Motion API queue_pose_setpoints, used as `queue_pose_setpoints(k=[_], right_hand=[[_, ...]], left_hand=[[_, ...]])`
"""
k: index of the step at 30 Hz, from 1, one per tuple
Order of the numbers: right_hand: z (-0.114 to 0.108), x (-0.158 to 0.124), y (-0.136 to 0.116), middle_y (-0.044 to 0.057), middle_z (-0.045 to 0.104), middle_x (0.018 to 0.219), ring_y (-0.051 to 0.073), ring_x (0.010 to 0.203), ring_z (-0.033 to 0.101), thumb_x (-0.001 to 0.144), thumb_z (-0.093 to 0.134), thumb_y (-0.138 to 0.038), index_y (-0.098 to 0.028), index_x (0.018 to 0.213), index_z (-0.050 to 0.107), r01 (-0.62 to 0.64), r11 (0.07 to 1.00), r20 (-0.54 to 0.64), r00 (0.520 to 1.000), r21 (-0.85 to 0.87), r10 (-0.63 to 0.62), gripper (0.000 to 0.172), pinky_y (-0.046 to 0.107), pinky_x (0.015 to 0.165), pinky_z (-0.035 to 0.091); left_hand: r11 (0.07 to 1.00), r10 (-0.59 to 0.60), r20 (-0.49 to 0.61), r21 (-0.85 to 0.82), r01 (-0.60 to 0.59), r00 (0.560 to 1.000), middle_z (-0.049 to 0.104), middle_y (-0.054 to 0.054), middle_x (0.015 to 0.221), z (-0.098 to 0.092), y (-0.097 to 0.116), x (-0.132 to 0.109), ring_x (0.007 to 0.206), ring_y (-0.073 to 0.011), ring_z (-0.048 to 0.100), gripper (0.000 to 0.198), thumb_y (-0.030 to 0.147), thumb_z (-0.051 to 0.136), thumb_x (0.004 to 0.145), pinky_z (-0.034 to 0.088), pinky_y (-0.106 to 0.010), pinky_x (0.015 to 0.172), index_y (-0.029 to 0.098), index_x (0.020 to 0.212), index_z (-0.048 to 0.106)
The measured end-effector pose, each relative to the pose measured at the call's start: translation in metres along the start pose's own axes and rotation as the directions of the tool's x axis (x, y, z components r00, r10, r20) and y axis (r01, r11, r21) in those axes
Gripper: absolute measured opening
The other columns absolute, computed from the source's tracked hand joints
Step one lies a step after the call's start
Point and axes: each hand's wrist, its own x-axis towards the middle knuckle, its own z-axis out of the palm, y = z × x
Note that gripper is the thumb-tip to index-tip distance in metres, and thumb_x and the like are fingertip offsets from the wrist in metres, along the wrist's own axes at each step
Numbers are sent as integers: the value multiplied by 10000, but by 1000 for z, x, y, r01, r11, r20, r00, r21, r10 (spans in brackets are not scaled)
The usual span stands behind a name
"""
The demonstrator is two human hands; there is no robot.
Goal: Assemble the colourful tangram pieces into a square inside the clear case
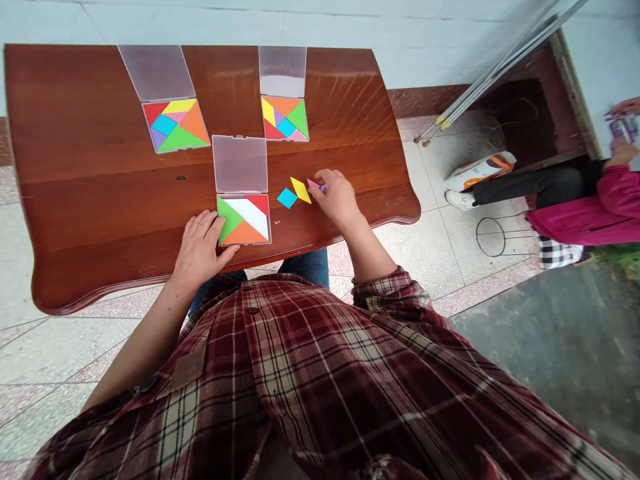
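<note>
The tangram sets (176,125) lie on a polished reddish-brown wooden table (100,133), three clear plastic cases standing open with their frosted lids (157,73) pointing away from the person. The two far trays are full of coloured pieces. The nearest tray (244,220) holds green, orange and red triangles around a white patch. Just right of it, a blue square (287,197) and a yellow parallelogram (301,190) lie loose on the wood, their corners nearly meeting. The right hand (336,197) is curled, its fingertips (321,179) gripping a pink piece (313,183) beside the yellow one, with a sliver of purple showing by the fingers. The left hand (203,250) lies open and flat on the table, its fingers (213,223) against the nearest tray's left edge. Off to the right, a co-worker in a magenta jacket (600,213) sits beyond the table, holding a small purple packet (617,127).
</note>
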Motion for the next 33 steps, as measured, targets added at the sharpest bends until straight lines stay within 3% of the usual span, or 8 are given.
queue_pose_setpoints(k=[2,5,10,15,21,25,29,33], right_hand=[[1,1,-16,149,603,1258,288,1111,593,862,575,-244,-189,1312,554,92,996,109,990,-19,-90,454,445,949,483],[-1,7,-29,181,575,1301,317,1096,608,805,608,-203,-167,1368,516,143,986,213,969,-85,-122,571,458,919,495],[-8,24,-35,173,627,1199,302,1053,610,809,570,-159,-135,1218,589,155,971,319,943,-182,-91,410,445,921,481],[-4,28,-38,183,636,1154,310,1065,604,777,603,-139,-110,1169,571,114,972,311,949,-205,-45,394,469,932,482],[18,26,-33,185,601,1138,347,1083,619,778,623,-160,-141,1169,541,-19,999,204,979,-49,28,400,531,944,484],[17,22,-32,194,577,1153,344,1074,622,772,606,-149,-124,1210,510,-69,998,158,985,0,68,449,516,926,488],[5,11,-55,171,591,1140,308,1030,614,774,565,-131,-135,1197,507,57,998,132,989,27,-60,427,482,911,493],[8,-4,-102,136,623,1114,274,1041,602,799,559,-135,-155,1159,518,267,964,270,926,24,-263,364,426,923,495]], left_hand=[[1000,3,1,7,-3,1000,474,-183,1506,1,0,0,1433,-402,392,665,596,475,917,256,-612,1217,155,1414,475],[1000,6,-1,8,-6,1000,472,-181,1508,2,-1,-1,1440,-391,386,670,613,460,923,259,-593,1224,156,1412,473],[1000,6,-7,-1,-6,1000,467,-182,1515,4,-2,-1,1442,-389,381,678,628,448,925,256,-593,1224,161,1415,466],[1000,-2,-2,-23,2,1000,467,-166,1517,3,-1,-1,1446,-387,375,678,632,449,921,245,-598,1227,179,1425,458],[1000,-4,7,-11,4,1000,471,-177,1512,2,1,-1,1443,-390,381,672,611,461,919,253,-590,1227,162,1420,463],[1000,-6,10,-21,6,1000,475,-161,1513,3,1,-1,1440,-385,385,660,608,473,916,254,-593,1227,187,1424,457],[1000,-8,11,-26,8,1000,474,-160,1515,3,1,-1,1443,-381,384,655,606,471,919,248,-589,1233,190,1425,454],[1000,-6,6,-21,6,1000,472,-178,1513,4,1,-1,1448,-383,380,673,610,465,923,244,-588,1234,163,1426,460]])
